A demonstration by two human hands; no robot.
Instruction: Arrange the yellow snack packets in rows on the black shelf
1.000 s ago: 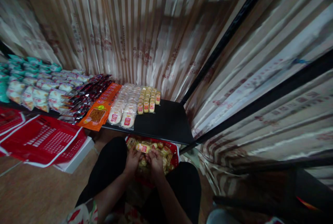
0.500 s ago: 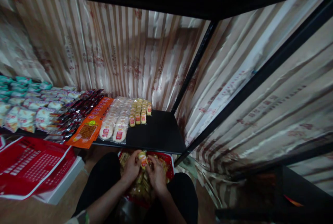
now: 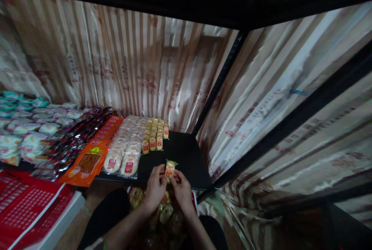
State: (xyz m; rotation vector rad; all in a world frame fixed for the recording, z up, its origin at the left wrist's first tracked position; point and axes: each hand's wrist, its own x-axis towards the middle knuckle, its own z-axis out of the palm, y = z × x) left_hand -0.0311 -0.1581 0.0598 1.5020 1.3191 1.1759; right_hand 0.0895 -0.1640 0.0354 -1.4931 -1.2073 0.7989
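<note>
The left hand (image 3: 156,188) and the right hand (image 3: 182,192) both pinch 1 yellow snack packet (image 3: 170,168) with their fingertips, 1 hand on each side. The packet points up, over the near part of the black shelf (image 3: 184,155). I can't tell if it touches the shelf. Below the hands is a red basket (image 3: 194,199) with loose packets (image 3: 166,213) in it. Small yellow packs (image 3: 152,143) sit in rows farther back on the shelf.

The snack packet looks very light. Its wrap is shiny, so it may be a bit slippery. The food inside is likely hard but easy to crack. A soft pinch on the 2 long sides should work best. The thin top end would likely just bend.
</note>
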